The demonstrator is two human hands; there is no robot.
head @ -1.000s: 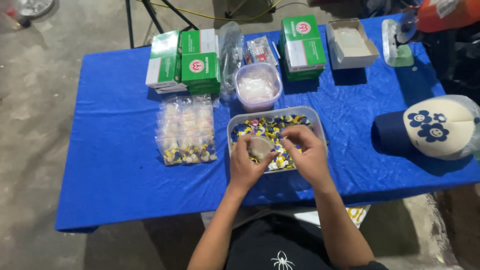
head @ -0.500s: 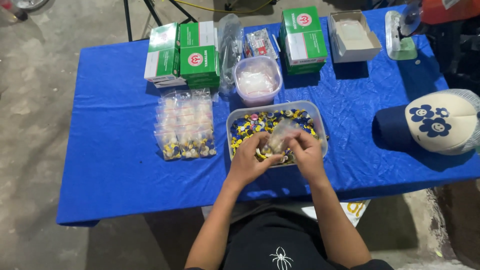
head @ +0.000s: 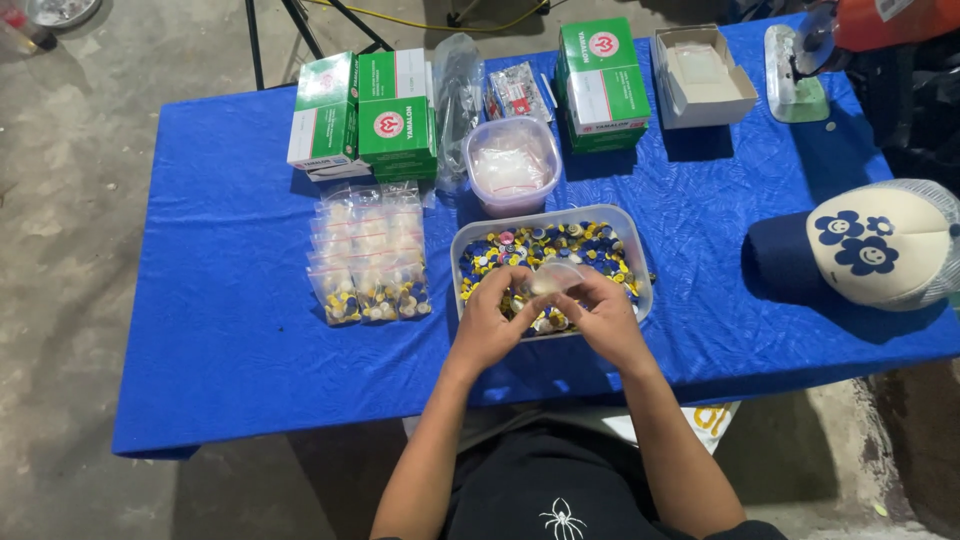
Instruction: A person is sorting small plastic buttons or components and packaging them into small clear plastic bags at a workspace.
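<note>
Both hands meet over the near edge of the tray (head: 640,262) of small coloured pieces on the table (head: 230,330). The left hand (head: 490,320) and right hand (head: 605,315) each pinch one side of a small clear bag (head: 553,279), held between them just above the pieces, equally close to both.

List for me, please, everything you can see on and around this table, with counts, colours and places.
table: one, blue cloth, centre of view
clear tub of small pieces: one, pieces yellow, blue and white, near edge, under the hands
round tub: one, clear, whitish contents, behind the clear tub
filled small bags: a stack, count unclear, clear with yellow and dark pieces, left of the tub
green and white boxes: two piles, far left and far centre
open box: one, white, far right
cap: one, cream with dark blue flowers, right edge
small clear bag: one, held over the tub
left hand: on the bag
right hand: on the bag
</note>
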